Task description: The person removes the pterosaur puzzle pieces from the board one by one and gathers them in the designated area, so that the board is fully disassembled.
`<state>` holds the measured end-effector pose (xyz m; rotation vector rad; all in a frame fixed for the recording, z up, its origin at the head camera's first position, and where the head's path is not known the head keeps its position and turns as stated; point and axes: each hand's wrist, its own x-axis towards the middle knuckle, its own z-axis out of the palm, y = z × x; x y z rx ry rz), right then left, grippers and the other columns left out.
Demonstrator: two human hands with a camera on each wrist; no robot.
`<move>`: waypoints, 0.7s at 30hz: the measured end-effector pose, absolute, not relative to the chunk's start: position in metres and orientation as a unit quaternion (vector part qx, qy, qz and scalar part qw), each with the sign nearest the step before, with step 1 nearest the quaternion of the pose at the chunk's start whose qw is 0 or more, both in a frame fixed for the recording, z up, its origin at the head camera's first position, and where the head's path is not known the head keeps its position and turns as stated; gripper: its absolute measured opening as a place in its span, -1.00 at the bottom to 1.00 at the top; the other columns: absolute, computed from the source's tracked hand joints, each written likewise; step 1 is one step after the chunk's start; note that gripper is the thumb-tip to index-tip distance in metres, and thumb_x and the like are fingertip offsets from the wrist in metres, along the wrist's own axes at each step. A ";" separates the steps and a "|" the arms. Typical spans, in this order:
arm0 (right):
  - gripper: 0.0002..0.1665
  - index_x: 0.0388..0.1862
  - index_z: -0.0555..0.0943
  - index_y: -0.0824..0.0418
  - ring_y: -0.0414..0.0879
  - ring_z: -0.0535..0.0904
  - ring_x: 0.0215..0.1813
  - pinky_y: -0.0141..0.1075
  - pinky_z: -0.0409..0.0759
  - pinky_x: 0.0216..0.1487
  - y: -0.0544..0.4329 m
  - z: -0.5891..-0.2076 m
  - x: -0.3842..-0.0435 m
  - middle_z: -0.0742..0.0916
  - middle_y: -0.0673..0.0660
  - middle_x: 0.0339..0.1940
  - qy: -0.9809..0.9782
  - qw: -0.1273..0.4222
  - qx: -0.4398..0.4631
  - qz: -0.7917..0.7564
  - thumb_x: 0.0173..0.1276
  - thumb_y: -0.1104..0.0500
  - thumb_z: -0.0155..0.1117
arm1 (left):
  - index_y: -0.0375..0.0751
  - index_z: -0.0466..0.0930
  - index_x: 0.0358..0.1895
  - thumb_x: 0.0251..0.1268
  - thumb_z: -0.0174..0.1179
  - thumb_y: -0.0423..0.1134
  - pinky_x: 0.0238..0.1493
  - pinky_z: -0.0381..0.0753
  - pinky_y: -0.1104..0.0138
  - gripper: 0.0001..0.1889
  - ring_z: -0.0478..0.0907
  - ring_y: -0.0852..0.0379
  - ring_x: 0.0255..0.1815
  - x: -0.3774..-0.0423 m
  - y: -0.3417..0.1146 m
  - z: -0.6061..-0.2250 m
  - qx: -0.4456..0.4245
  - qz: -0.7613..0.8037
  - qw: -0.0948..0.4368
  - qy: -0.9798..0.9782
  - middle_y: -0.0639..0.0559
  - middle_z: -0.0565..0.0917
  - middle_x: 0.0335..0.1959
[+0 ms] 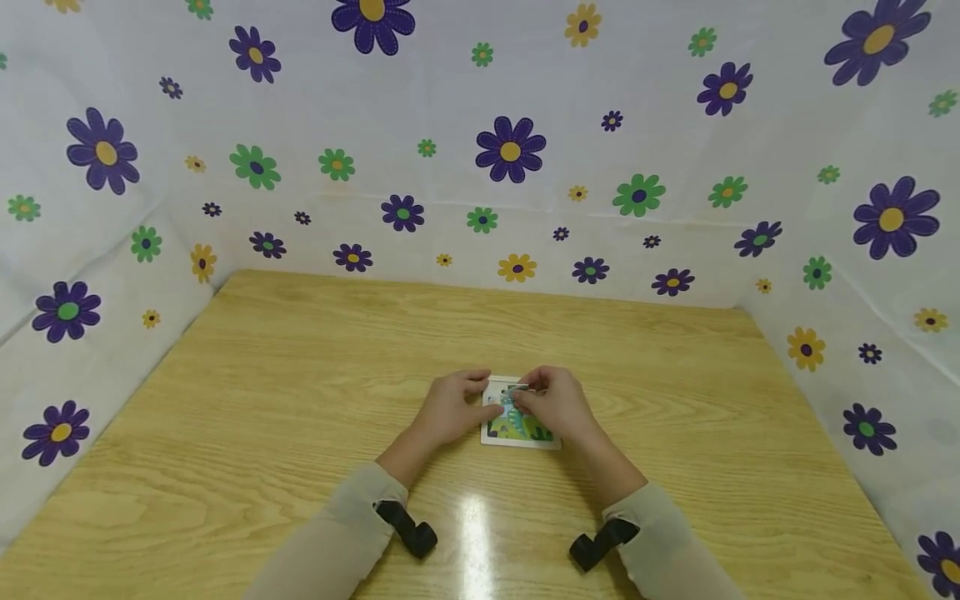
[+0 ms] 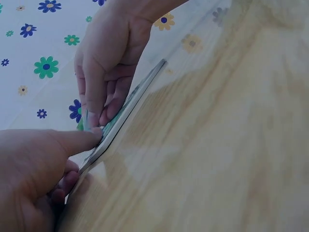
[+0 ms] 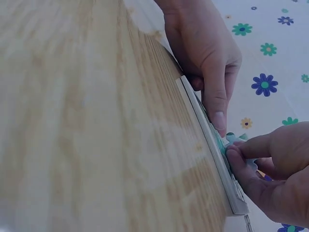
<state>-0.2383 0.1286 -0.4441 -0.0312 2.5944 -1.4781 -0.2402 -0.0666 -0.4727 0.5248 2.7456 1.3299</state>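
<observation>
Beige sleeves (image 1: 330, 533), square white-rimmed puzzle (image 1: 522, 427), grained tabletop (image 1: 675, 375)

Wide room across the wood, tight quarters at the board.
A hand could pass over the table (image 1: 262, 400) in the left, right and upper-middle parts of the head view, as far as the flowered cloth (image 1: 360, 100), which walls off the top and both sides of the frame. At centre, the left hand (image 1: 448, 408) blocks the left edge of the board (image 1: 517, 432) and the right hand (image 1: 558, 404) covers its upper right, pinching a small piece (image 3: 251, 164); their fingertips nearly meet there. The board's lower edge can be reached from bottom middle, between the sleeves (image 1: 330, 533), though black straps (image 1: 408, 529) jut inward, narrowing that lane.
</observation>
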 end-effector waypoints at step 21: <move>-0.69 0.10 0.60 0.42 -0.17 0.72 -0.35 -0.36 0.74 -0.24 0.141 -0.438 -0.251 0.72 0.30 -0.13 0.828 0.132 0.005 -0.545 0.55 0.23 0.13 | -0.39 0.55 0.24 0.18 0.46 -0.09 0.41 0.43 0.05 -0.37 0.40 -0.11 0.44 -0.236 -0.059 -0.470 0.131 0.442 0.032 0.887 -0.03 0.54 0.36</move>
